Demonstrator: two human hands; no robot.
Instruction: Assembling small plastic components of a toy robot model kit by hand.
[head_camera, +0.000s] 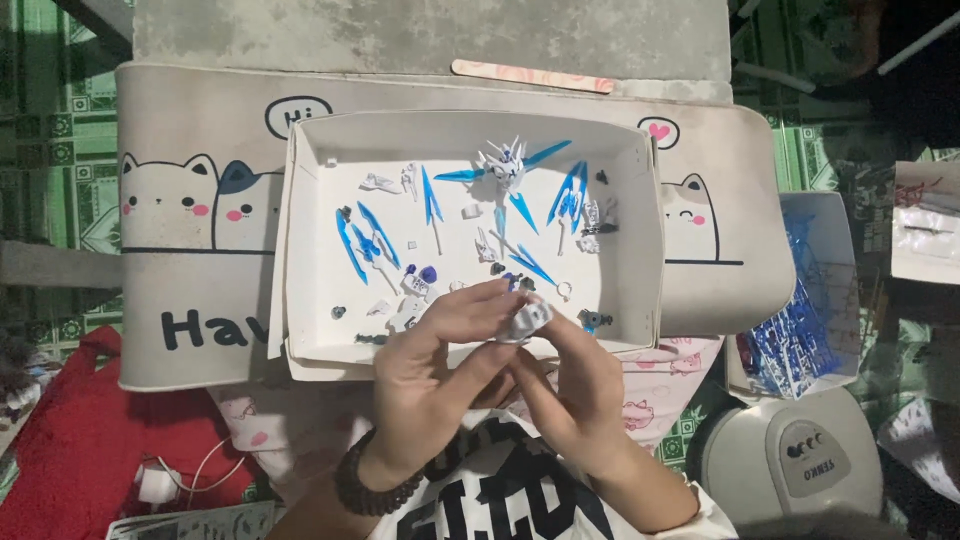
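Small white model part: pale plastic piece with rounded edges, pinched between the fingertips of both hands, just over the near rim of the white box. Fine detail too small to tell.

Left hand: fingers narrowed onto the part from its 9 o'clock side, thumb and forefinger touching it. Dark beaded bracelet around the wrist.

Right hand: closed on the same part from its 5 o'clock side, fingertips under and beside it, touching the left hand's fingers.

White box: shallow open cardboard tray, directly at 12 o'clock of the hands, lying on the bench. Holds loose kit pieces.

White winged figure: partly built, white spiked body with blue blades spread to either side, at the far wall of the box, 12 o'clock of the held part.

Blue blade parts: a cluster of translucent blue slivers, in the box at 10 o'clock of the held part. A second blue cluster lies at 1 o'clock. Small grey and white bits scattered between them.

Bench: low cream top printed with cartoon cats, carrying the box.

Pink nail file: long, flat, at the bench's far edge, 12 o'clock.

Blue parts frames: stacked in another white tray at 3 o'clock, well apart from the hands.

Red cloth: at 8 o'clock, on the floor.
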